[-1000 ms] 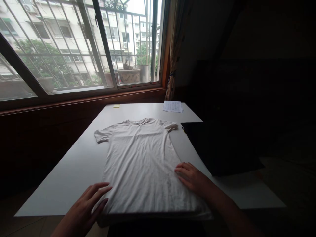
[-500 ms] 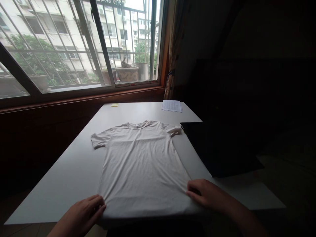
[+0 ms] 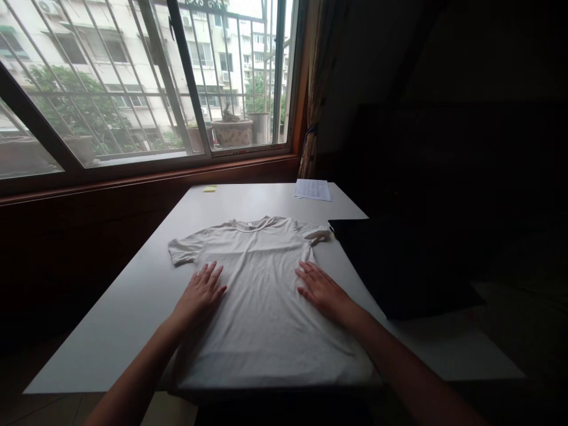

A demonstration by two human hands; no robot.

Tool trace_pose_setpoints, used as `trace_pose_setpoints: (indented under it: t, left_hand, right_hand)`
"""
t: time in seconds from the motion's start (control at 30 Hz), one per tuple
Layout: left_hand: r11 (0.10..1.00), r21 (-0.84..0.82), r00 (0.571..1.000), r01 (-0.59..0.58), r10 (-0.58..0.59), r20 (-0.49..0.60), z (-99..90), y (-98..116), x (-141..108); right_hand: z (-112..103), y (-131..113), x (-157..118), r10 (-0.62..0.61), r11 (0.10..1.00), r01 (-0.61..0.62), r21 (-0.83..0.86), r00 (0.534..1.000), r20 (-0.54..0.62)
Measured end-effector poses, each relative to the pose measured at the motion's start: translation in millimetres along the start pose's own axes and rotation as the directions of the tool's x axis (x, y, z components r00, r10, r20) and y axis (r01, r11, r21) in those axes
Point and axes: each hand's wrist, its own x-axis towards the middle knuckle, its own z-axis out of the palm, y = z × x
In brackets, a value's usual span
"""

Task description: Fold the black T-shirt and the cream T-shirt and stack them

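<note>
Mid-frame, my left hand (image 3: 200, 296) and right hand (image 3: 325, 294) are spread open; dragging either could bunch the crew-neck T-shirt (image 3: 261, 313).

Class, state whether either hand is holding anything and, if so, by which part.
Nothing is held: the left hand and right hand are open, palms down, at opposite sides of the short-sleeved T-shirt.
</note>
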Motion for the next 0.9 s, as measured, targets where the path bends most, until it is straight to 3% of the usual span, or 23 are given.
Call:
trace_pose_setpoints:
  t: [0.13,0.4,0.5,0.63,0.77,0.9]
  left_hand:
    - [0.992,0.116,0.995,0.046,-0.056,0.079,16.0,-11,-10]
    - [0.984,0.177,0.997,0.014,-0.027,0.070,-0.7,-6,-75]
    - [0.979,0.201,0.996,0.017,-0.034,0.079,-5.3,-6,-105]
    - [0.980,0.197,0.996,-0.002,-0.015,0.086,-13.2,-19,-140]
    - [0.992,0.107,0.992,-0.073,0.062,0.106,-34.9,-35,-148]
    - [0.992,0.122,0.994,0.032,-0.044,0.100,-64.1,-41,-119]
  right_hand:
    - [10,0,-15,0.038,0.998,-0.034,-0.062,0.997,0.066]
    - [11,-28,-67,0.046,0.998,-0.042,-0.042,0.994,0.103]
    - [3,-40,-82,0.019,1.000,-0.017,-0.013,0.992,0.127]
    - [-23,-48,-83,-0.042,0.993,0.027,0.111,0.990,0.132]
    - [-48,-24,-64,0.000,0.982,0.005,0.187,1.000,-0.029]
    - [-51,29,-37,0.237,0.971,-0.226,0.077,0.948,-0.212]
